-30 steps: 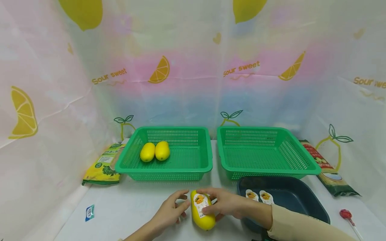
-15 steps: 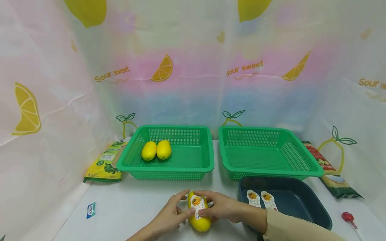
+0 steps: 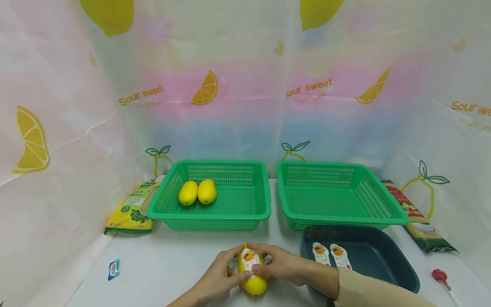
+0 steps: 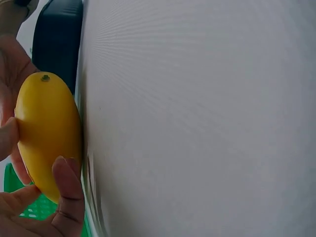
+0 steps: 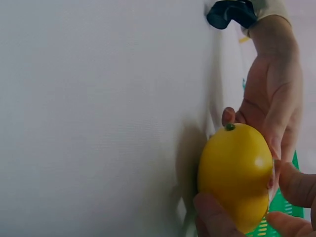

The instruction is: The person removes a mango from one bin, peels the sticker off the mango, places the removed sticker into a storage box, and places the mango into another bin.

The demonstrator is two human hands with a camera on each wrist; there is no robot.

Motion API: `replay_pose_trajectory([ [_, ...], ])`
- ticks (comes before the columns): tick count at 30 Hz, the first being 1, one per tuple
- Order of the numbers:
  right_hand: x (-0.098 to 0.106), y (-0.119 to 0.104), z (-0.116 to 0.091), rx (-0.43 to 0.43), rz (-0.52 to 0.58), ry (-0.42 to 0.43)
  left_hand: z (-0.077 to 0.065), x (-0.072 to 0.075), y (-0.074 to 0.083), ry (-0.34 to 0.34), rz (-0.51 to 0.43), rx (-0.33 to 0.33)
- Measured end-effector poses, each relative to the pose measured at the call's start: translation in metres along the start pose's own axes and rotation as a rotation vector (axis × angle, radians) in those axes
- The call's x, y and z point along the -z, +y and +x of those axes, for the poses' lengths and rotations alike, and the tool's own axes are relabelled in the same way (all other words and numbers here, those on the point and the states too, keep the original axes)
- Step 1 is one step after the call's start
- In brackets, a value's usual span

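Observation:
A yellow mango (image 3: pixel 255 286) lies low in the middle of the head view, a white label (image 3: pixel 249 257) with a fruit picture on its upper side. From the left, my left hand (image 3: pixel 218 273) holds the fruit, its thumb at the label's lower end. My right hand (image 3: pixel 284 266) grips the opposite side, thumb on the label near the left thumb. In the left wrist view the mango (image 4: pixel 48 118) shows its small green stem end, with fingers of both hands around it. The right wrist view shows the mango (image 5: pixel 234 173) between the hands, above the white table.
Two yellow mangoes (image 3: pixel 197 192) sit in the left green basket (image 3: pixel 209 216). Beside it stands another green basket (image 3: pixel 345 219). Two labels (image 3: pixel 330 255) lie at a dark blue tub (image 3: pixel 383 256). Food bags (image 3: pixel 132 213) flank the baskets; a small packet (image 3: pixel 114 269) and a lollipop (image 3: pixel 439 275) lie outward.
The left hand has come in from beside the mango to hold it, its thumb now on the label. The mango has shifted slightly left and stands straighter in view.

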State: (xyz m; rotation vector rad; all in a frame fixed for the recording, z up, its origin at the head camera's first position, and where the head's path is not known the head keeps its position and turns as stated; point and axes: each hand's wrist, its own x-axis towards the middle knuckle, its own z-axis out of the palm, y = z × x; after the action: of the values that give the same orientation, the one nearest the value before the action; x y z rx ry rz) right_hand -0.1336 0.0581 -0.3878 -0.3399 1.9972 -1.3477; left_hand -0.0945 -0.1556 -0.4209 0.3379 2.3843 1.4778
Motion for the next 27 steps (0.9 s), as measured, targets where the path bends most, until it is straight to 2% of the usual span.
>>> replay_pose_trajectory([
  [10, -0.001, 0.001, 0.000, 0.015, -0.060, 0.028, 0.005, -0.001, 0.006, -0.016, -0.059, 0.073],
  [15, -0.002, 0.003, -0.001, 0.027, -0.174, 0.019, 0.006, -0.002, 0.007, -0.010, -0.067, 0.061],
  [19, -0.001, 0.006, -0.004, 0.004, -0.266, 0.008, 0.005, -0.005, 0.008, -0.009, -0.049, 0.040],
  [27, -0.001, 0.005, -0.008, -0.047, -0.409, -0.004, 0.009, -0.006, 0.013, -0.003, 0.034, 0.013],
])
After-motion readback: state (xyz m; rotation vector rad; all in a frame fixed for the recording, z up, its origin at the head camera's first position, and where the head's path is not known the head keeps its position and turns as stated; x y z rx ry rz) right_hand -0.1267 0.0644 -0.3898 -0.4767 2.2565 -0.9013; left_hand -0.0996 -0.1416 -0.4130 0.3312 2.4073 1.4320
